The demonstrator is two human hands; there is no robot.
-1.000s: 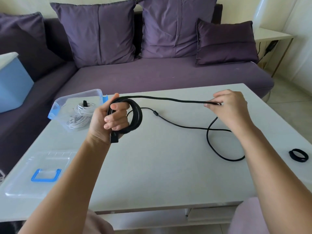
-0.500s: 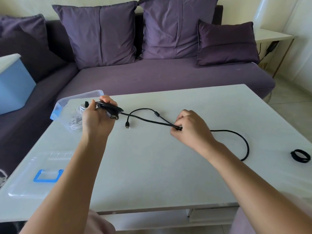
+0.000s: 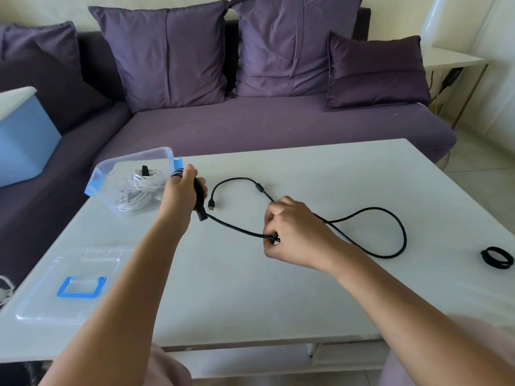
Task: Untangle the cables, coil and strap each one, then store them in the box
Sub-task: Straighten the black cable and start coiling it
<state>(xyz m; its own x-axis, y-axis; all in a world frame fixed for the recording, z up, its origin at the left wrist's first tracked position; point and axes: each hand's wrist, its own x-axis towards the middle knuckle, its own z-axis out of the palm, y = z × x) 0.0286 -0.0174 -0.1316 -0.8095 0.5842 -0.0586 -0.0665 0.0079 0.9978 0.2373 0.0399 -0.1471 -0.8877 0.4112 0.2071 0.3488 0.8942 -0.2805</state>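
A long black cable (image 3: 390, 218) lies in loops on the white table (image 3: 278, 296). My left hand (image 3: 182, 192) grips the coiled part of it beside the clear plastic box (image 3: 111, 174), with a black plug end hanging below the fist. My right hand (image 3: 289, 235) pinches the cable's free run near the table's middle. The cable's small USB end (image 3: 211, 204) rests on the table between my hands. Inside the box sits a white cable coil (image 3: 139, 188) with a black strap round it.
The box's clear lid (image 3: 69, 285) with a blue handle lies at the table's near left. A black strap ring (image 3: 497, 257) lies near the right edge. A purple sofa (image 3: 264, 126) with cushions stands behind the table, and a light blue bin (image 3: 22, 137) sits on its left.
My right hand has come in from the far right toward the middle, sliding along the cable. My left hand has turned the coil edge-on and lowered it beside the box. The loose loop lies further right.
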